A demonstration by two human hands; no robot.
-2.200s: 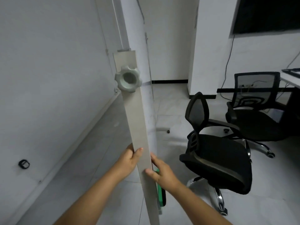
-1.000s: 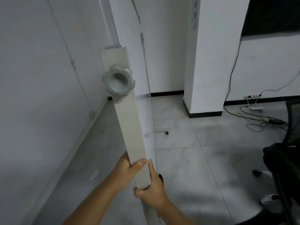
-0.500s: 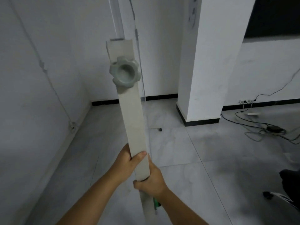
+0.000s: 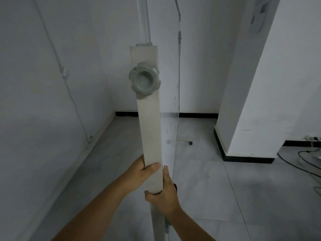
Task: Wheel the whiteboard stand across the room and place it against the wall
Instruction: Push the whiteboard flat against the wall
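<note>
The whiteboard stand's pale upright post [image 4: 150,122] rises in front of me, seen edge-on, with a grey star-shaped knob [image 4: 144,80] high on it. The board's thin panel [image 4: 171,108] runs away from me to the right of the post. One far foot with a dark caster [image 4: 190,142] rests on the floor. My left hand [image 4: 141,173] wraps the post from the left, thumb across its face. Just below, my right hand [image 4: 164,195] grips the post from the right. The stand's base near my feet is hidden.
A white wall [image 4: 48,101] with a thin cable runs along the left and meets a back wall [image 4: 196,66] with black skirting. A white pillar [image 4: 257,94] stands at the right. Loose cables [image 4: 307,162] lie on the grey tiled floor at far right.
The stand and I have advanced toward the corner, with the back wall and pillar closer. The office chairs have dropped out of view. Both hands keep their hold on the post.
</note>
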